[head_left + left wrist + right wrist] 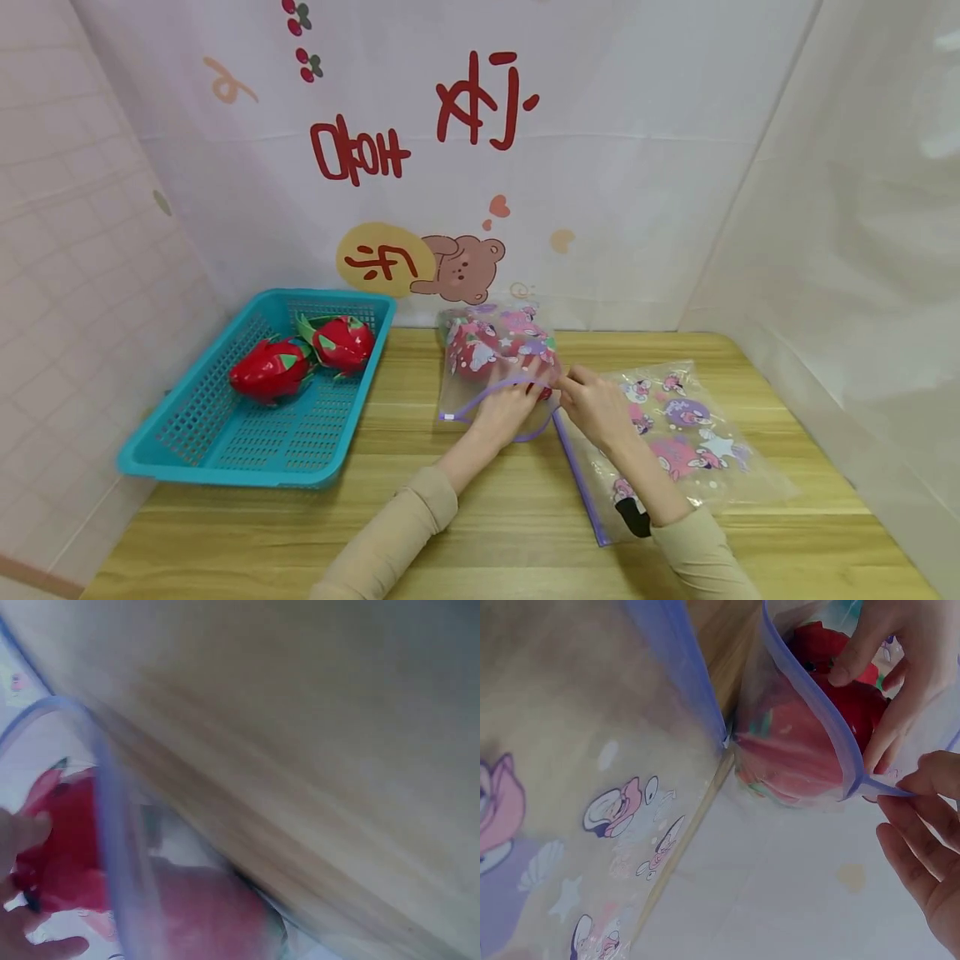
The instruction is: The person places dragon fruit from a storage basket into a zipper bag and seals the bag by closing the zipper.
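Note:
A clear zip bag (pixel 517 317) with pink cartoon prints and a purple zip edge lies with its mouth spread, toward the back of the table. My left hand (pixel 506 410) reaches inside, its thumb and fingers around a red toy dragon fruit (pixel 849 705). Deeper in the same bag is another red dragon fruit (pixel 787 750), seen through the plastic. At the mouth's right corner my right hand (pixel 594 406) pinches the purple edge. The plastic and my fingers partly hide both fruits.
A second printed zip bag (pixel 678 454) lies flat under my right forearm. On the left stands a blue mesh basket (pixel 358 400) with two toy dragon fruits (pixel 272 372) in it. Behind the wooden table (pixel 495 533) hangs a printed white cloth (pixel 615 208).

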The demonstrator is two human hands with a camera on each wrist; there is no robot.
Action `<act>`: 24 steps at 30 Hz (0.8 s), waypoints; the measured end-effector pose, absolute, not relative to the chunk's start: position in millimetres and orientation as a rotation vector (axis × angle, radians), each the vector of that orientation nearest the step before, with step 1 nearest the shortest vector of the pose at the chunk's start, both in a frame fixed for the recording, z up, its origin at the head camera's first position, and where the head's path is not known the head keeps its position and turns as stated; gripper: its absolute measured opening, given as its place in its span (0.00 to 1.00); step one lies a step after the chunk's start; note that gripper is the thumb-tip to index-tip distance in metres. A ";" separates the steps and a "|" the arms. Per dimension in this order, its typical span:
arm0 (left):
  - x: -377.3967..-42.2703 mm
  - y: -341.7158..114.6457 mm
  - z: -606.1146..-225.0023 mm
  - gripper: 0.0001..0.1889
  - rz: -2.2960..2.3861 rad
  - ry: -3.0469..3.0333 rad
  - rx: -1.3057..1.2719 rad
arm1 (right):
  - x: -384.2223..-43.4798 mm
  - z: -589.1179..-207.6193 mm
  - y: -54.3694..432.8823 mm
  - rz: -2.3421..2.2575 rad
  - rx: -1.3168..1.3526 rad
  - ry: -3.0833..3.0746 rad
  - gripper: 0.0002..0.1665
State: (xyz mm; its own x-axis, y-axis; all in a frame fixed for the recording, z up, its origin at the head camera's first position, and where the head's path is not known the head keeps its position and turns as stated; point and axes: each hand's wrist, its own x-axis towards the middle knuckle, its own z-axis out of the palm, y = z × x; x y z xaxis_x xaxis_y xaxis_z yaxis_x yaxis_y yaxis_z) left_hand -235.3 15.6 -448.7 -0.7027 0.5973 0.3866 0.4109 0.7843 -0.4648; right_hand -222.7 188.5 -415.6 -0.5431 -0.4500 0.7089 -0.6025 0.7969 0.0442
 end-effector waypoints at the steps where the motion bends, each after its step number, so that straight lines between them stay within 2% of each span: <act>1: -233.0 13.6 -449.2 0.44 0.478 -2.444 -0.767 | -222.4 -415.8 189.2 0.265 0.781 -2.242 0.15; 4: -221.1 4.7 -448.8 0.43 0.438 -2.450 -0.870 | -220.9 -417.3 192.3 0.272 0.811 -2.266 0.13; 8: -202.0 -13.1 -446.3 0.30 0.260 -2.394 -1.084 | -220.8 -420.1 196.7 0.275 0.871 -2.276 0.13; 10: -194.7 -24.8 -445.3 0.21 0.149 -2.300 -1.150 | -222.1 -422.1 198.9 0.254 0.916 -2.261 0.15; 14: -188.9 -49.4 -442.3 0.07 0.023 -2.130 -1.040 | -224.8 -427.3 204.4 0.170 0.997 -2.219 0.24; 16: -189.6 -59.7 -441.1 0.11 0.058 -2.151 -0.901 | -225.6 -429.9 207.0 0.134 1.025 -2.204 0.28; 20: -192.5 -74.9 -443.9 0.25 0.239 -2.329 -0.698 | -226.6 -435.7 212.0 0.051 1.062 -2.200 0.29; 24: -195.4 -80.5 -450.1 0.13 0.348 -2.445 -0.693 | -225.5 -438.6 215.3 -0.051 1.078 -2.236 0.24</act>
